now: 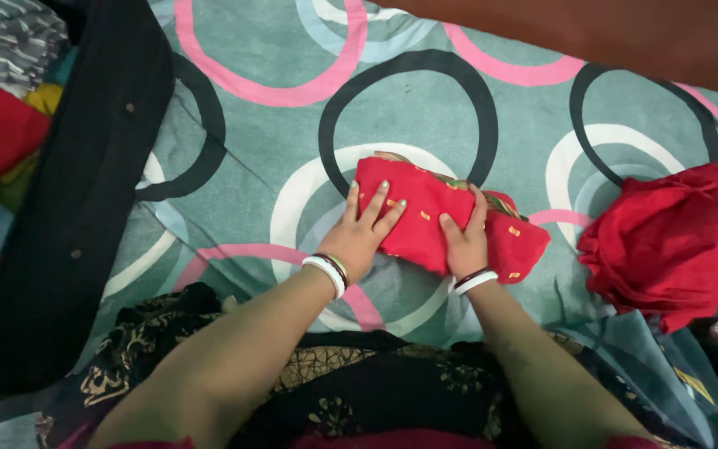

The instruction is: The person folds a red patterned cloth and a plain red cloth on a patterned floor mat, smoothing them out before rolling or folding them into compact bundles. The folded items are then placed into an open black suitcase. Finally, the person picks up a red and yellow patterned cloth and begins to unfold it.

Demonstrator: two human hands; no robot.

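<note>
the bed sheet [292, 50] has big rings on it, and near its middle lies the folded red cloth [434, 220]. i see the left hand [361, 235] flat and open on it, and the right hand [464, 243] open too, pressing its near edge. i think the fold is being pressed flat, and the next move needs one more neat fold.

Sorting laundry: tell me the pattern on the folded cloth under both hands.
Folded red cloth: small orange-yellow flecks, striped edge; head view.

No packages, labels, signs or screens (only fabric).
</note>
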